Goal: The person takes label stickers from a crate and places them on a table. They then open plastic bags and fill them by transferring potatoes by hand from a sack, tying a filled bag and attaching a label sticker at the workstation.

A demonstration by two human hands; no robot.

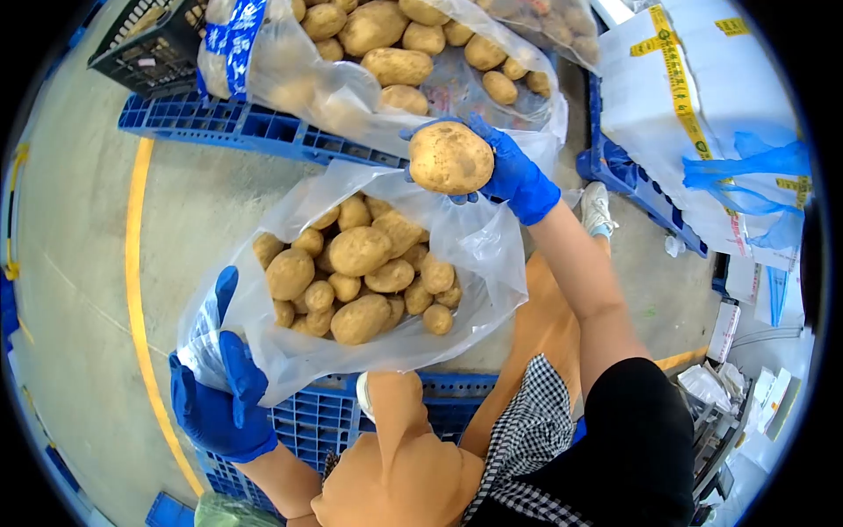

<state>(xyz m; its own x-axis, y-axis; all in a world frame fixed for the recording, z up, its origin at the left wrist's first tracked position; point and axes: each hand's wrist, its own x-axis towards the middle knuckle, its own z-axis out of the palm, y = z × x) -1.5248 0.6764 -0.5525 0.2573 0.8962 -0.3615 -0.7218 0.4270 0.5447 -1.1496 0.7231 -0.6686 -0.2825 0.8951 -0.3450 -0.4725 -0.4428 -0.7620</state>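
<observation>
My right hand (514, 171), in a blue glove, holds a large round potato (451, 158) above the far rim of a clear plastic bag (479, 263). Several potatoes of mixed sizes (360, 252) lie in that open bag, in front of my legs. At the bag's near left edge is my left hand (219, 395), also gloved in blue. The bag's film runs between its parted fingers and thumb, and part of one finger is behind the film. Farther off, a second open plastic bag holds more potatoes (373, 26), just beyond my right hand.
A blue pallet (228, 123) supports the far bag, with a dark crate (149, 53) at its left. White boxes with yellow tape (702, 97) stand on another pallet at right. Under the near bag is a blue pallet (316, 417). A yellow line (133, 263) crosses the floor.
</observation>
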